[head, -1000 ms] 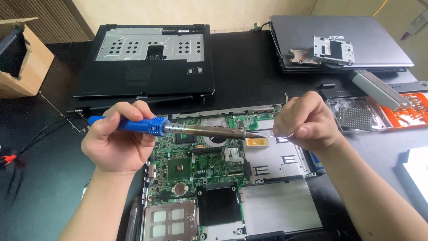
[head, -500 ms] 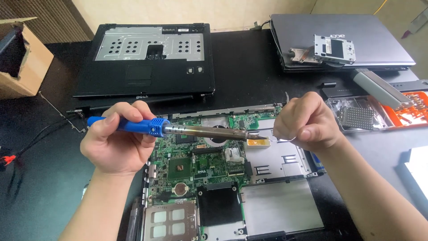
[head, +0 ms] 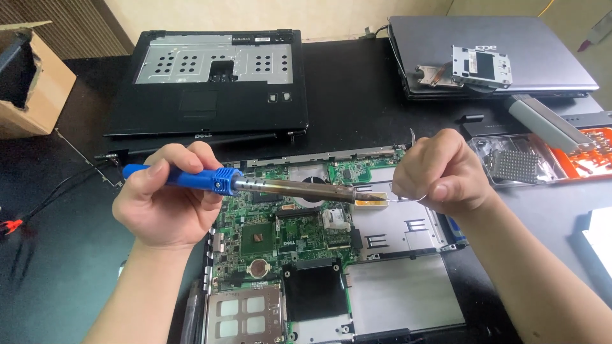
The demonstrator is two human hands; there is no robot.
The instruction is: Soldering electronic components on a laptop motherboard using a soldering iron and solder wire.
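both hands raised, left hand (head: 167,194) fisted, right hand (head: 441,171) pinching.

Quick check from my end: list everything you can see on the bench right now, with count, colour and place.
soldering iron: 1, blue handle, metal barrel, held level over the board
solder wire: 1, thin silver, at the iron's tip
motherboard: 1, green, in the opened laptop base, centre
laptop palmrest shell: 1, black, rear left
closed laptop: 1, grey, rear right
drive bracket: 1, silver, on the closed laptop
cardboard box: 1, brown, far left
parts tray: 1, orange, right edge
left hand: grips the iron's handle
right hand: pinches the wire
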